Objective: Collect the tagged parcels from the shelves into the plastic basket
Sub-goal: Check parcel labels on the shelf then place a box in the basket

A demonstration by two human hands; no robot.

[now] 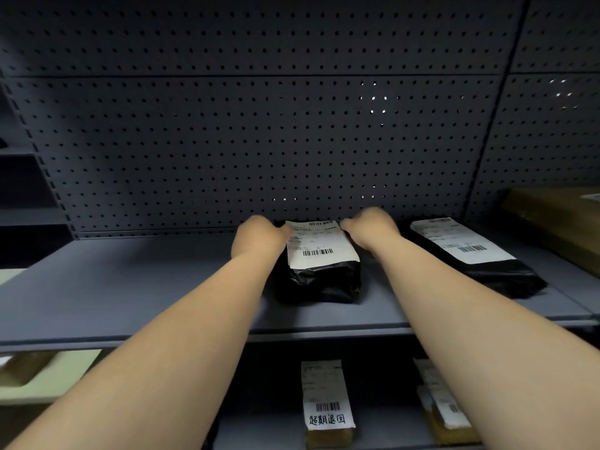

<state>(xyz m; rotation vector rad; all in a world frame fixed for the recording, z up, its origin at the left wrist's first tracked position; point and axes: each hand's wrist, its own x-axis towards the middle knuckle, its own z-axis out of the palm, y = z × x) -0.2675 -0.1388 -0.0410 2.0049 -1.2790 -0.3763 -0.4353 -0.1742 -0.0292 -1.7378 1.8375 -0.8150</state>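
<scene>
Both hands, left hand [258, 237] and right hand [370, 228], are curling their fingers around the black parcel [319, 271] lying between them.

Grey perforated back panel [259, 141] behind a grey metal shelf [130, 287]. Slotted upright [48, 177] at left, more dark shelving beyond it. Pale green surface [48, 375] lower left, under the shelf edge. A few panel holes let light through.
</scene>
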